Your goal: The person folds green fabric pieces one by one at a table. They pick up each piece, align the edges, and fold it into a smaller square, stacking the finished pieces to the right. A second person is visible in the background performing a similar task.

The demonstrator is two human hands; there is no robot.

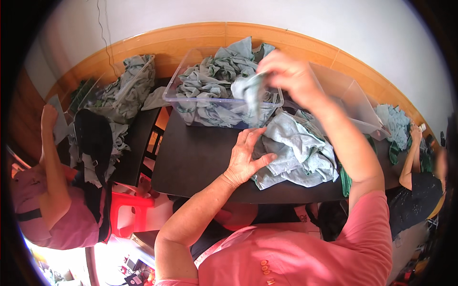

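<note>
Here, right fingers [275,62] hold cloth [250,91]; left fingers [244,137] spread wide; shirt [305,255] bears orange marks [265,268].

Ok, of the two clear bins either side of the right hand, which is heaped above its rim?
The left bin, the one with grey-green cloths piled past its rim; the right bin shows no heap above its own.

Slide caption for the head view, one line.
Right hand holds a grey-green cloth by a filled clear bin; left hand is at a cloth pile on the dark table.
</note>
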